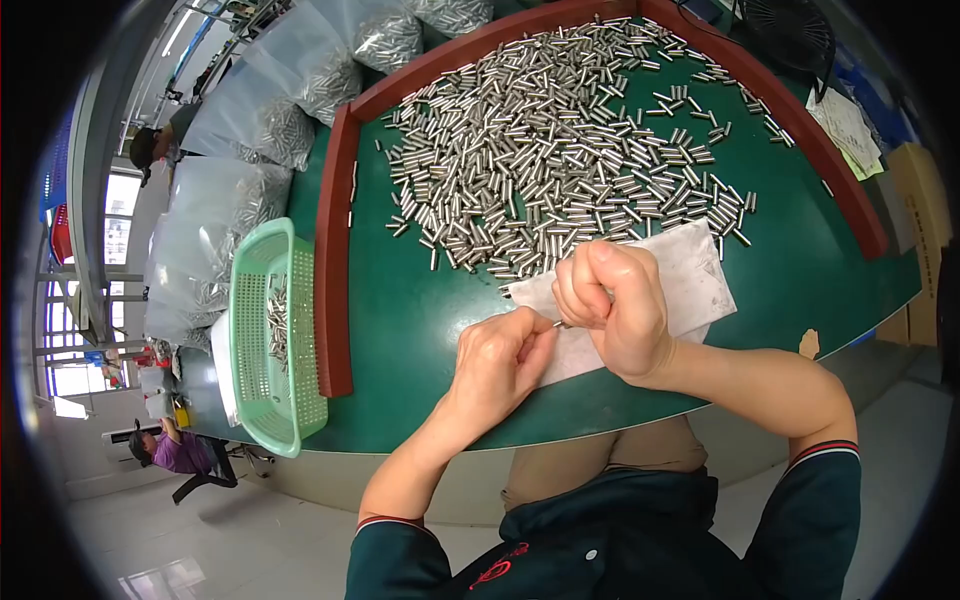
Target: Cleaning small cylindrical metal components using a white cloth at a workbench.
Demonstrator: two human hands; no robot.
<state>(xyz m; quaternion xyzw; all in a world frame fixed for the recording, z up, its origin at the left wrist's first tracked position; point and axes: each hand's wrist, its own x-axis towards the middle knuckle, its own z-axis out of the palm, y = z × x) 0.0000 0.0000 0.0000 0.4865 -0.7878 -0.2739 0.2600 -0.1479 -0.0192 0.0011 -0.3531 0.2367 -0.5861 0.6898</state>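
Note:
My left hand (496,362) is closed in a pinch, with the end of a small metal pin (560,324) showing at its fingertips. Right beside it, my right hand (622,305) is curled into a fist, its lower fingers close to that pin. Whatever the fist holds is hidden by the fingers. Under both hands lies a whitish cloth (695,275), spread at a slant on the green tabletop (400,350). Just beyond the cloth, a large heap of short, shiny metal pins (545,150) covers the table.
A dark red wooden rail (336,270) borders the heap on the left, back and right. Left of it stands a pale green basket (250,395) with some pins inside. Clear bags of metal pieces (280,130) line the far left. A black fan (790,35) stands at back right.

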